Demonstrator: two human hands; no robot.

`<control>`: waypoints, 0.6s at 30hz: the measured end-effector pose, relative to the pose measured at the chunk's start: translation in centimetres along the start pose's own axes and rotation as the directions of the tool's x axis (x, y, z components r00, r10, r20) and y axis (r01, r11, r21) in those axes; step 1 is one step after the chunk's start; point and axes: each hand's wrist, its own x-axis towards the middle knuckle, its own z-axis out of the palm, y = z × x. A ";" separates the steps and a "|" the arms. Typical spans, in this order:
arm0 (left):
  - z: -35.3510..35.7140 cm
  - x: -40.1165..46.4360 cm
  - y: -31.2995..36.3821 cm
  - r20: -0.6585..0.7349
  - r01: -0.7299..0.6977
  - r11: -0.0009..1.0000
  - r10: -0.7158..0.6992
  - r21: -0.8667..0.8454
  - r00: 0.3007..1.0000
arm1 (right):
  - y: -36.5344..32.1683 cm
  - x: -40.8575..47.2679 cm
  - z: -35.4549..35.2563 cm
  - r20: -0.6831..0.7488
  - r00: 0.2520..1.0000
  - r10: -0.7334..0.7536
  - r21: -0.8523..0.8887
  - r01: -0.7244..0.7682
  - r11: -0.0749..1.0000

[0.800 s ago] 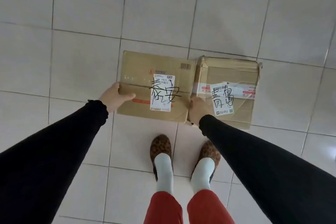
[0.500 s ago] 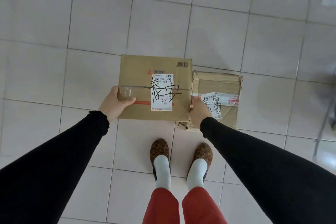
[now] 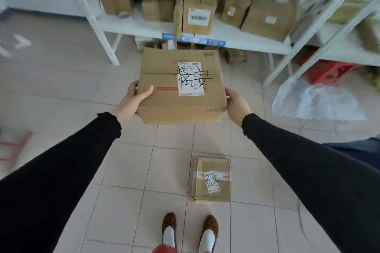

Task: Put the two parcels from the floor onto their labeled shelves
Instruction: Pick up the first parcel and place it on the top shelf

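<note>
I hold a large cardboard parcel [image 3: 164, 96] with a white label and black handwriting in the air in front of me. My left hand [image 3: 133, 100] grips its left side, thumb on top. My right hand [image 3: 236, 104] presses against its right side. A smaller parcel [image 3: 211, 191] with a taped white label lies on the tiled floor just ahead of my feet, to the right. Beyond the held parcel runs a white metal shelf [image 3: 236, 41] with a blue label strip [image 3: 193, 39] on its front edge.
Several cardboard boxes [image 3: 197, 6] stand on the shelf. A second white rack [image 3: 337, 33] stands at the right, with a red crate [image 3: 329, 72] under it and a white plastic bag [image 3: 316, 100] on the floor. A white shelf post [image 3: 96, 26] stands at the left.
The large parcel has come up off the floor to chest height. My view has tilted up, so the shelves now show. The smaller parcel stays on the floor.
</note>
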 end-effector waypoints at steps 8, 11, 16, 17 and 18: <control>-6.0 -2.4 21.4 0.243 -0.226 0.958 0.265 -0.178 0.933 | -18.9 0.3 -11.1 -0.285 0.938 -0.198 0.157 0.249 0.956; -8.2 -2.0 26.7 0.257 -0.293 0.937 0.336 -0.192 0.906 | -23.8 0.7 -13.7 -0.362 0.904 -0.226 0.140 0.292 0.946; -9.8 0.0 33.1 0.277 -0.290 0.920 0.360 -0.264 0.891 | -29.5 1.3 -17.4 -0.458 0.871 -0.178 0.201 0.296 0.934; -9.7 0.4 34.1 0.284 -0.288 0.919 0.361 -0.270 0.888 | -30.1 1.7 -18.2 -0.462 0.867 -0.189 0.197 0.308 0.931; -9.6 0.8 35.0 0.295 -0.290 0.917 0.366 -0.273 0.883 | -30.6 2.1 -18.9 -0.476 0.852 -0.219 0.155 0.326 0.932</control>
